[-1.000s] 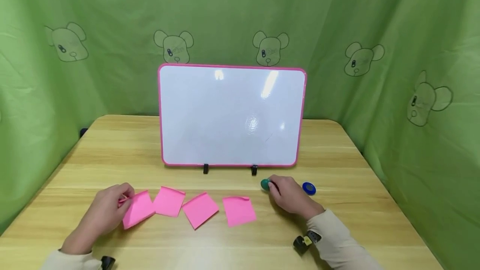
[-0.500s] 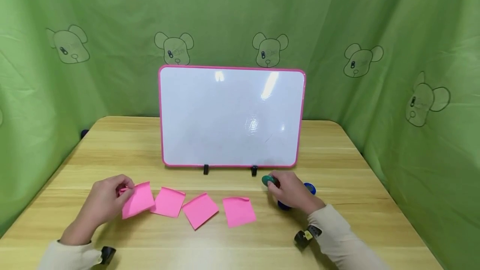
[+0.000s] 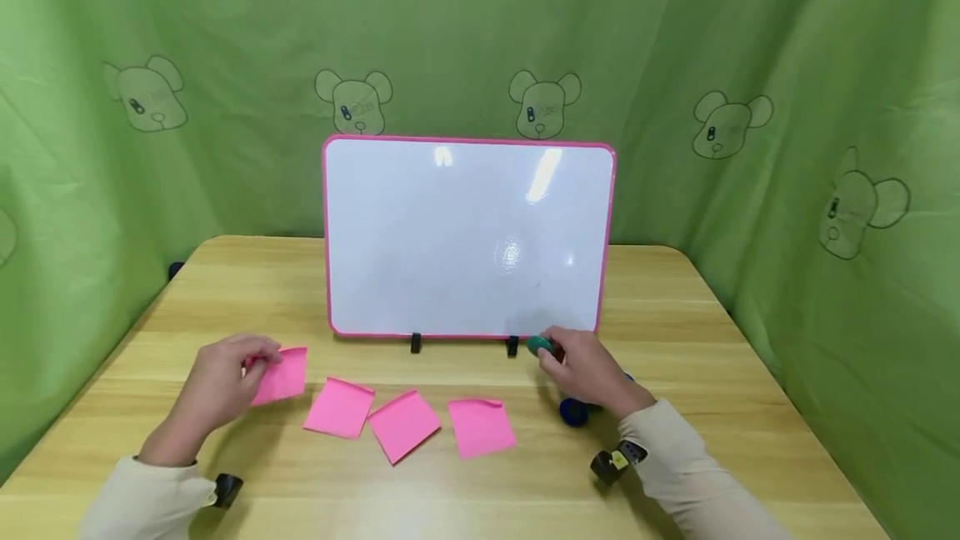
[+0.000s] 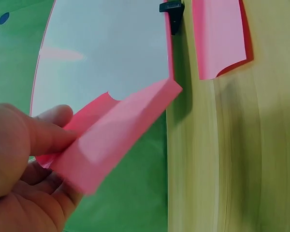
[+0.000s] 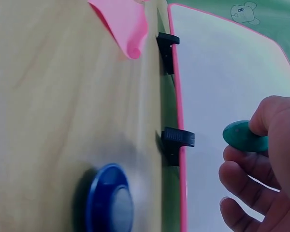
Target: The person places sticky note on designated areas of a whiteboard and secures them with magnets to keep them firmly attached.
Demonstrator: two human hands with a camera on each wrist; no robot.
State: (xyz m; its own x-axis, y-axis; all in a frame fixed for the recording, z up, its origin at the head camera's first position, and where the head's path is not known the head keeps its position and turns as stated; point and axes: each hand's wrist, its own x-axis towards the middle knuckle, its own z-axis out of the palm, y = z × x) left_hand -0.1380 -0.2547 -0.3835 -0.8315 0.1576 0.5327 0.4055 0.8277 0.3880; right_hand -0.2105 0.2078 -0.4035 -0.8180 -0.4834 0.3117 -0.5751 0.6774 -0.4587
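My left hand [image 3: 225,377] pinches a pink sticky note [image 3: 287,377] between thumb and fingers, lifted off the table; in the left wrist view this note [image 4: 116,130] looks bent. My right hand [image 3: 588,369] grips a round green whiteboard magnet [image 3: 537,345] by its edge, in front of the whiteboard's [image 3: 465,232] lower right corner. In the right wrist view the green magnet [image 5: 241,137] sits between thumb and forefinger, the other fingers loosely curled. Three more pink notes lie in a row between the hands: one at left [image 3: 339,408], a middle note [image 3: 405,426] and a right note [image 3: 482,427].
The white board with a pink frame stands on two black feet [image 3: 416,343]. A blue magnet [image 3: 573,412] lies below my right wrist, and another blue one [image 3: 628,377] is mostly hidden behind it. A green curtain [image 3: 450,23] surrounds the wooden table [image 3: 247,290].
My left hand has lifted the leftmost note up and away from the row. My right hand has raised the green magnet slightly toward the board, and a blue magnet under the wrist has come into view.
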